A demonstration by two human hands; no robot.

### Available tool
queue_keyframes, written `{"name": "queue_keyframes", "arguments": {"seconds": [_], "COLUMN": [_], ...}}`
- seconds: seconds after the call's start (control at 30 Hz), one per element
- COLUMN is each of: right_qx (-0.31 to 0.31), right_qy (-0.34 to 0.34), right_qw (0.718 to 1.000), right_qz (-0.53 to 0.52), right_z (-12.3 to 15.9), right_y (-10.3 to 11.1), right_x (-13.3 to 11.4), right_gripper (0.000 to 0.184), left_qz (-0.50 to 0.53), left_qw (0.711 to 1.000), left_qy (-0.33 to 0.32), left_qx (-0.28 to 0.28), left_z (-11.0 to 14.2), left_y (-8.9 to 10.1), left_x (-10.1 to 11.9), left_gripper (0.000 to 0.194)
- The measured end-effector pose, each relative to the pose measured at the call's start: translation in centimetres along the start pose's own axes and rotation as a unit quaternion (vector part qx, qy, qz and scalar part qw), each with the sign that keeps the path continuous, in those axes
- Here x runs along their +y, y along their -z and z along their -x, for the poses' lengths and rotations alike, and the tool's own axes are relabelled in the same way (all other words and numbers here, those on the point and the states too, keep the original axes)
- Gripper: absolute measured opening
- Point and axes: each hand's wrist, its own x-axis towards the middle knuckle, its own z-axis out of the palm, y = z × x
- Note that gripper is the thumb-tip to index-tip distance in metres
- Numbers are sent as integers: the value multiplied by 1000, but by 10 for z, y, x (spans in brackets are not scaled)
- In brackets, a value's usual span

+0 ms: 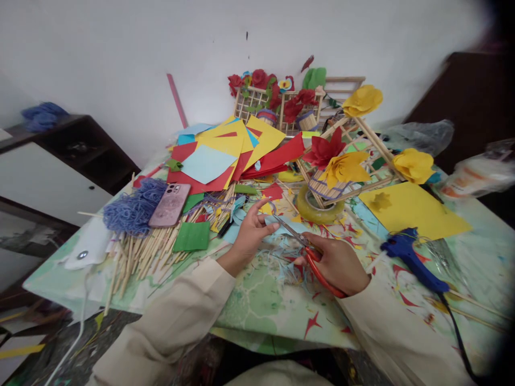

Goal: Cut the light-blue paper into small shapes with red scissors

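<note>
Filling lower view: cluttered counter (257,308). Right hand (341,262) clamped round scissors (312,255); left hand (250,233) just beside blade tips, fingers bent, cannot tell if pinching. Scissors' long axis slants forward-left. Blue paper (298,227) below blades.

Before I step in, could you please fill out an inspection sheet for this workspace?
Surface: green patterned tablecloth, strewn with paper scraps.
Job's things: orange-handled scissors; light-blue cuttings nearby.
Clutter: wooden sticks, blue yarn and phone at left; coloured sheets behind.
Hands: right hand holds the scissors; left hand is near the blade tips, its grip unclear.
Cables: white cable over the left edge; black cord from the blue glue gun.
Surroundings: white wall behind, low cabinet at left.
</note>
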Motion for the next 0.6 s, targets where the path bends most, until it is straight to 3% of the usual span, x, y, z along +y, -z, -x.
{"name": "queue_keyframes", "arguments": {"seconds": [0.37, 0.6], "right_qx": [23, 20], "right_qy": [-3, -5], "right_qw": [1000, 1000], "right_qz": [3, 20], "right_z": [0, 1], "right_y": [1, 0], "right_x": [-1, -1], "right_gripper": [37, 37], "left_qz": [-22, -29], "left_qw": [999, 998], "left_qy": [-26, -56], "left_qx": [-15, 14], "left_z": [-2, -4], "left_y": [3, 3], "left_x": [3, 4], "left_gripper": [81, 73]}}
